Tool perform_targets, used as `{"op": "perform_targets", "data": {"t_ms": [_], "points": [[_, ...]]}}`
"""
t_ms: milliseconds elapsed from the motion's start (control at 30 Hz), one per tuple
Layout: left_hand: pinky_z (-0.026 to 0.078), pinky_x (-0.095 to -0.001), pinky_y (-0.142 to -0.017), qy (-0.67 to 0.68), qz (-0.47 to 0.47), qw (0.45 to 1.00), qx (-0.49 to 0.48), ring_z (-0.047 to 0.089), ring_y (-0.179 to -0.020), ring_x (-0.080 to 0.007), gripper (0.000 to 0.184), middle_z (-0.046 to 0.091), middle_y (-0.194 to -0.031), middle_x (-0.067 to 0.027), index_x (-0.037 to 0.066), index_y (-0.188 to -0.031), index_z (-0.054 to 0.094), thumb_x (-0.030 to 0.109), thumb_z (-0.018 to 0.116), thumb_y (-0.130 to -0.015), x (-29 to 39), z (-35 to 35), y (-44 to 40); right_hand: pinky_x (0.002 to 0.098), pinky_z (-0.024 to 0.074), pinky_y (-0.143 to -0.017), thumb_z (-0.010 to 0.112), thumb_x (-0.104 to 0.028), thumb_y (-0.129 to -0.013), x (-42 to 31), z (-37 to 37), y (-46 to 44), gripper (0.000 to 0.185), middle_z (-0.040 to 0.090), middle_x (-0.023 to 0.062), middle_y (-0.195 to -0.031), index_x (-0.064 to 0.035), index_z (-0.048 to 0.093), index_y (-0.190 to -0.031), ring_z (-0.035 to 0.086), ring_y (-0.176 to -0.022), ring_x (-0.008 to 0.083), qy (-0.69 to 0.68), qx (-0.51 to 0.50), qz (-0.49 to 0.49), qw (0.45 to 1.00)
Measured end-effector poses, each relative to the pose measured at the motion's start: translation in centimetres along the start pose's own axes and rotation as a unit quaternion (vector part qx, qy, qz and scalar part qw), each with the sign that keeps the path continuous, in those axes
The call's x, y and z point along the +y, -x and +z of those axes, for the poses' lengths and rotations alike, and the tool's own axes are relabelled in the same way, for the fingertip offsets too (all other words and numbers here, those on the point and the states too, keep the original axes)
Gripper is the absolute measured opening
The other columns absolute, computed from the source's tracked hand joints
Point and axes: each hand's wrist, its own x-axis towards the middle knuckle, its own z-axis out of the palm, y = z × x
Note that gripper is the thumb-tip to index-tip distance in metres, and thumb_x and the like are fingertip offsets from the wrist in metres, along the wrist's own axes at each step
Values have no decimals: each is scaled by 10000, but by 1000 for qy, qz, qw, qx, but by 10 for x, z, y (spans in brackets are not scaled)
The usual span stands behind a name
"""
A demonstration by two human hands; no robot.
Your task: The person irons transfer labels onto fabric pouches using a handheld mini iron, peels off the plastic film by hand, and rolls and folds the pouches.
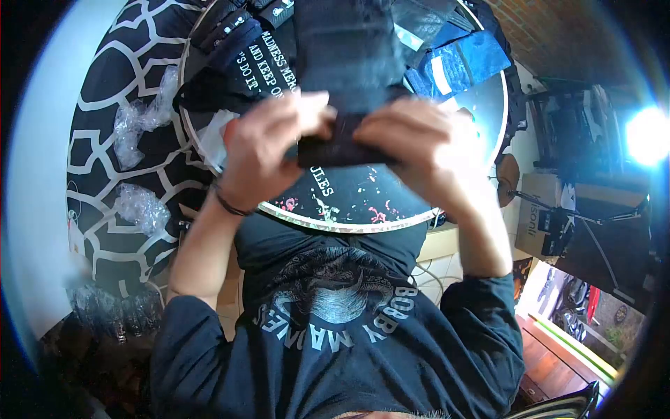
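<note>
A long strip of folded black cloth (345, 56) runs away from me over a round black table (363, 199) with white lettering and paint splashes. My left hand (269, 129) is closed on the left side of its near end, fingers bent over the fabric. On the right side of the same end, my right hand (415, 136) is closed as well, slightly blurred by motion. The near edge of the cloth looks folded over between the two hands; the thumbs are mostly hidden. What the cloth is when unfolded cannot be made out.
Blue packets (464, 63) lie on the table's far right. Folded black items (241, 31) are at its far left. Crumpled clear plastic (143, 115) rests on a black-and-white patterned cover at left. A bright lamp (645, 136) and a cardboard box (541, 206) stand at right.
</note>
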Motion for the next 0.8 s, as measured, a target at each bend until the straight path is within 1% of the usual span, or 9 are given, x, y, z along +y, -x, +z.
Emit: {"op": "perform_targets", "data": {"t_ms": [133, 233, 333, 433, 467, 533, 633, 667, 800], "points": [[434, -516, -1163, 12, -102, 992, -68, 587, -1324, -326, 273, 685, -1273, -101, 66, -986, 692, -62, 647, -748, -9, 94, 122, 409, 485, -979, 644, -157, -791, -3, 135, 99, 239, 658, 46, -1063, -89, 715, -1009, 618, -1085, 243, -20, -64, -6, 998], [372, -499, -1203, 39, -105, 981, -158, 518, -1392, -308, 313, 653, -1320, -95, 83, -1057, 691, 12, 651, -754, 10, 93, 145, 467, 400, -1138, 723, -188, -750, -20, 158, 131, 354, 662, 78, -1178, -92, 720, -1091, 593, -1181, 274, -59, -128, 45, 989], [367, -495, -1200, 81, -121, 973, -179, 514, -1388, -340, 311, 645, -1328, -128, 75, -1086, 694, 104, 683, -776, 24, 87, 153, 456, 413, -1110, 782, -211, -761, -34, 145, 138, 380, 659, 84, -1202, -95, 714, -1116, 598, -1182, 286, -146, -130, 90, 977], [456, -482, -1105, 63, -228, 972, -1, 584, -1272, -386, 331, 625, -1336, -185, 35, -1153, 679, 134, 714, -839, 20, 104, 144, 439, 470, -1000, 809, -202, -800, -21, 149, 129, 340, 656, 115, -1169, -88, 697, -1099, 610, -1133, 320, -189, -62, 155, 968], [508, -458, -1023, -2, -243, 970, 33, 613, -1204, -369, 379, 623, -1314, -185, 28, -1181, 665, 159, 751, -836, 14, 109, 132, 433, 487, -957, 805, -180, -807, -12, 155, 122, 321, 654, 127, -1151, -87, 691, -1093, 612, -1116, 332, -175, -13, 196, 965], [535, -419, -949, 46, -325, 939, 101, 636, -1131, -338, 440, 626, -1269, -169, 41, -1234, 645, 201, 772, -845, -7, 128, 118, 449, 494, -950, 785, -120, -824, 9, 172, 101, 361, 607, 173, -1156, -63, 649, -1154, 598, -1112, 389, -133, 72, 307, 940], [564, -360, -822, -29, -363, 927, 87, 663, -890, -246, 509, 635, -1194, -109, 76, -1320, 630, 227, 785, -860, -36, 130, 90, 452, 478, -979, 772, -117, -832, 53, 195, 68, 447, 564, 195, -1214, -51, 594, -1237, 574, -1149, 410, -92, 142, 333, 927], [565, -369, -826, -81, -326, 937, 98, 670, -896, -259, 492, 646, -1176, -108, 83, -1312, 637, 253, 772, -871, -57, 135, 87, 450, 474, -989, 765, -118, -829, 66, 193, 55, 456, 576, 187, -1203, -57, 592, -1247, 567, -1167, 397, -41, 133, 299, 944], [553, -419, -925, -178, -378, 908, 24, 682, -1064, -301, 549, 673, -1190, -131, 78, -1315, 645, 386, 748, -872, -117, 132, 53, 463, 463, -1039, 751, -150, -837, 119, 209, 0, 514, 609, 166, -1295, -101, 595, -1324, 558, -1206, 389, 33, 91, 280, 955]]}}
